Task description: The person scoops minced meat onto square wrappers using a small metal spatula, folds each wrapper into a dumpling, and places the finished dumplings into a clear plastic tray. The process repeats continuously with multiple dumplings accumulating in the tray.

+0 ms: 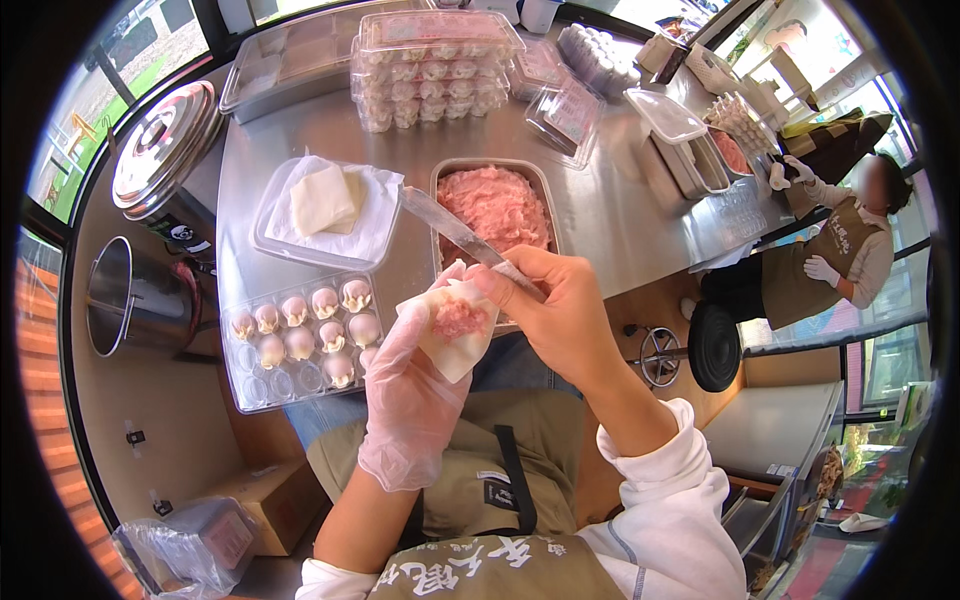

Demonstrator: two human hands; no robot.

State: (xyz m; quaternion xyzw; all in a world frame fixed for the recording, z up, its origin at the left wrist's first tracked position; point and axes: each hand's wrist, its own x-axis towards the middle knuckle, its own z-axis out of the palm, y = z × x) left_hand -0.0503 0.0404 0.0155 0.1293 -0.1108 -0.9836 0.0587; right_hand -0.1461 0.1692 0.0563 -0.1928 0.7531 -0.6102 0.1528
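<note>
My left hand (412, 401), in a clear plastic glove, holds a square dumpling wrapper (450, 352) with a patch of pink minced meat (459, 321) on it. Bare, my right hand (559, 307) grips a flat metal spatula or blade (454, 229), whose tip points up and left. Behind both hands stands a metal pan of minced meat (495, 206). A plastic tub (262, 244) lined with white paper holds a stack of wrappers (326, 201). Left of my gloved hand, a clear compartment tray (247, 401) carries several wrapped dumplings (300, 343); some front cups are bare.
Stacked clear boxes of dumplings (435, 71) stand at the back of the steel table (409, 146). A lidded steel pot (161, 150) is at the left. At right, a gloved co-worker (832, 247) stands beyond a black round stool (714, 346).
</note>
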